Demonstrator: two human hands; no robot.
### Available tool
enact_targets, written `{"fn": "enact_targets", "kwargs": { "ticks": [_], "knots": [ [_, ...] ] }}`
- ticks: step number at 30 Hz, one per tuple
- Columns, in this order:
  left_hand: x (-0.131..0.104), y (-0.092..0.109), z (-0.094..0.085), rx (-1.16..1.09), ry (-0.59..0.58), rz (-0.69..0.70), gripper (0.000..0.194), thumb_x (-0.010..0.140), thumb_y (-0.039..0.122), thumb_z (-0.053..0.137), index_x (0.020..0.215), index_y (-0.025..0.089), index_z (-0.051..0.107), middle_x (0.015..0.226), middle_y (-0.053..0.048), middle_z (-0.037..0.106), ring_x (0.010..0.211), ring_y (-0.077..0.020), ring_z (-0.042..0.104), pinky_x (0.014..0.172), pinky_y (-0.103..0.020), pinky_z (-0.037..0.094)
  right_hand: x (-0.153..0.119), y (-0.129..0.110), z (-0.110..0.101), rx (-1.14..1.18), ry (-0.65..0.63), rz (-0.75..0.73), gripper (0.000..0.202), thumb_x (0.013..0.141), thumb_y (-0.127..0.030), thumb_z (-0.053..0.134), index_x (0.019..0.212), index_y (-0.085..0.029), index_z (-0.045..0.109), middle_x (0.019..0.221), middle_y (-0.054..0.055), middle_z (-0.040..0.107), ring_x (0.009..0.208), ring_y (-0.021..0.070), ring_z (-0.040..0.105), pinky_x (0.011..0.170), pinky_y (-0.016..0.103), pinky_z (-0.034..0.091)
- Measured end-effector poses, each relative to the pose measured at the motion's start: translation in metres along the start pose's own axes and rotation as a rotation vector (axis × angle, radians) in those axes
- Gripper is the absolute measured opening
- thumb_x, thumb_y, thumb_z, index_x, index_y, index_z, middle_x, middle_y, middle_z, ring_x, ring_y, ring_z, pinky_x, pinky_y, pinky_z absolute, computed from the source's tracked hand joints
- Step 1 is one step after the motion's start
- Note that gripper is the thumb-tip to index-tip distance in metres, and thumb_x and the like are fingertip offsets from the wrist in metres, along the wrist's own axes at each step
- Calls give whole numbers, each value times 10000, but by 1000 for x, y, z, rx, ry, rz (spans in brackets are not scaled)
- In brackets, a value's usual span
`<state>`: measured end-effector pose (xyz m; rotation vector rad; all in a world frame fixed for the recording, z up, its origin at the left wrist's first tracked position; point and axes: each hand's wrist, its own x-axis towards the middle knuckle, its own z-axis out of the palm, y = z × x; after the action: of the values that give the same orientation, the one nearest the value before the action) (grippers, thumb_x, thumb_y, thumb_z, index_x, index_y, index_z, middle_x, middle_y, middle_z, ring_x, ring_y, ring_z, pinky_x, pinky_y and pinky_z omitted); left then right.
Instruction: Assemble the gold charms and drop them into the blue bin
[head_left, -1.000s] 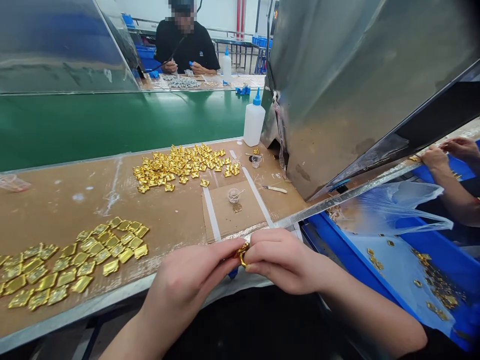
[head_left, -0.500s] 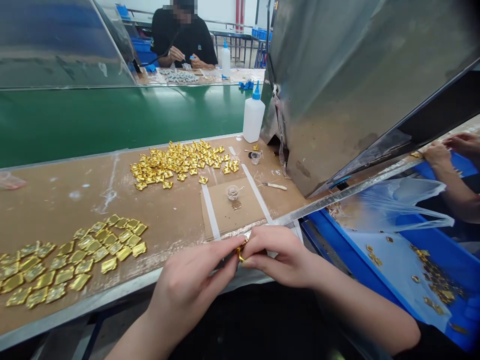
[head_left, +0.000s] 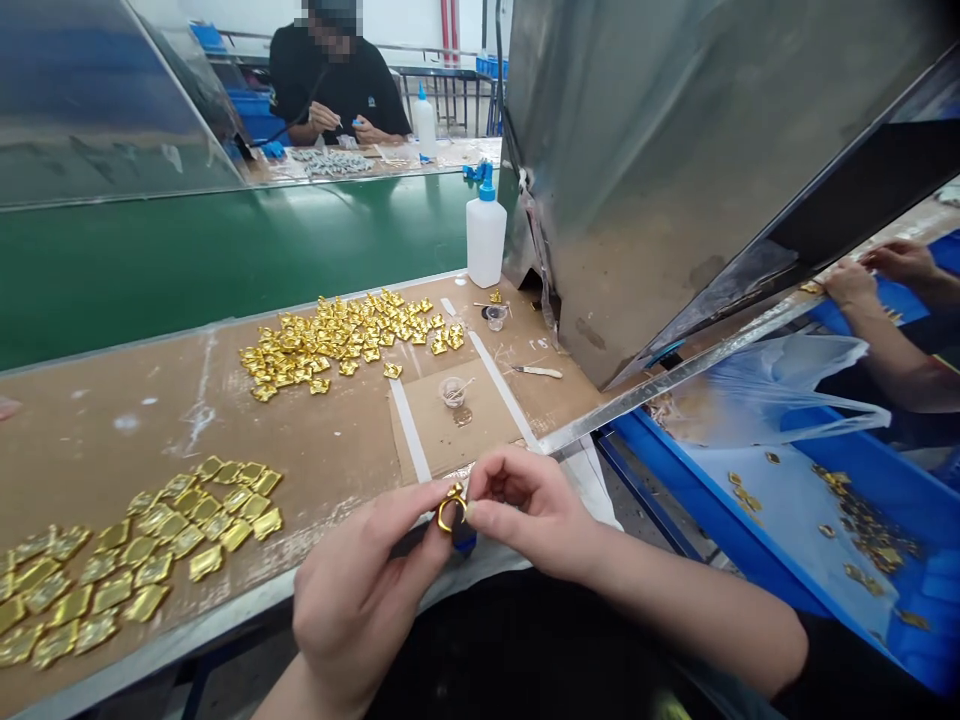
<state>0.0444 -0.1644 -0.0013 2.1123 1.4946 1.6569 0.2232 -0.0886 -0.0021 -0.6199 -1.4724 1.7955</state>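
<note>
Just past the table's front edge, my left hand (head_left: 375, 570) pinches a small gold piece with a ring-shaped part (head_left: 451, 512) between thumb and fingers. My right hand (head_left: 529, 510) is closed beside it, its thumb and fingertips at the ring's right side; whether they hold anything of their own is too small to tell. A dark blue item (head_left: 463, 535) shows just below the ring. On the cardboard beyond sits a small clear cup (head_left: 452, 392) with thin sticks in it. Several flat gold pieces (head_left: 172, 525) lie at the left, and a pile of gold pieces (head_left: 330, 340) lies farther back.
A white bottle (head_left: 486, 240) with a blue cap stands by a metal panel (head_left: 675, 150). A knife (head_left: 538, 371) lies right of the cup. Blue bins (head_left: 720, 520) with gold pieces and a plastic bag are at the right. Another person's hands (head_left: 855, 285) work there; a person sits opposite.
Both hands have shifted left in the view, and the gold ring part now shows more openly between them. The whole scene has also moved left as the camera turned.
</note>
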Motion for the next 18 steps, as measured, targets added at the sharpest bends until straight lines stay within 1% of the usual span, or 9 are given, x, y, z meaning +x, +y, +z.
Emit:
{"fn": "enact_targets", "kwargs": {
  "ticks": [2,4,7,10,12,14,16,18],
  "knots": [
    [0,-2,0,-8,22,18,426,888,-33,776,1255,179,737,1137,-17,805,946,-127,755,886,-201,572,0,2,0,-17,11,-75,286,929,-402,801,1014,-177,646,852,5,646,729,107,601,668,231,501],
    [-2,-2,1,-44,44,-7,443,876,-48,773,1255,180,739,1127,-18,802,946,-132,751,887,-217,575,0,4,-1,-88,11,-215,248,952,-322,774,1119,-184,654,918,20,664,766,113,626,699,238,536],
    [-5,-1,4,-150,85,-112,439,876,-33,769,1236,219,755,1095,-4,797,930,-129,739,868,-214,582,1,4,-2,-267,-30,-429,246,969,-250,742,1197,-187,677,988,49,674,818,134,648,749,266,580],
    [-5,3,6,-275,149,-280,345,903,39,775,1167,260,788,1046,6,799,902,-129,748,846,-199,600,3,3,-3,-372,-41,-561,325,971,-218,744,1286,-194,668,1017,59,661,865,147,648,787,280,602],
    [-1,6,8,-393,165,-464,236,920,124,795,1112,260,801,1005,-6,809,867,-149,771,809,-204,626,5,3,-4,-413,-34,-591,415,970,-216,747,1368,-201,628,1095,77,644,887,148,640,804,288,609],
    [3,7,9,-540,143,-669,168,911,218,829,1075,233,802,960,-33,817,827,-178,787,768,-222,647,8,2,-7,-454,-46,-591,451,977,-224,741,1407,-204,607,1169,96,620,916,150,638,819,294,609],
    [7,6,11,-678,117,-817,222,873,277,870,1064,198,789,937,-62,816,818,-205,792,760,-246,658,12,2,-9,-467,-70,-581,413,987,-233,733,1384,-203,625,1185,100,617,927,148,642,809,287,606],
    [9,3,12,-769,114,-894,298,838,288,897,1078,182,755,929,-72,810,825,-220,792,765,-272,661,16,3,-11,-447,-82,-545,355,986,-250,737,1328,-198,655,1157,91,635,912,144,649,784,276,603]
  ]
}}
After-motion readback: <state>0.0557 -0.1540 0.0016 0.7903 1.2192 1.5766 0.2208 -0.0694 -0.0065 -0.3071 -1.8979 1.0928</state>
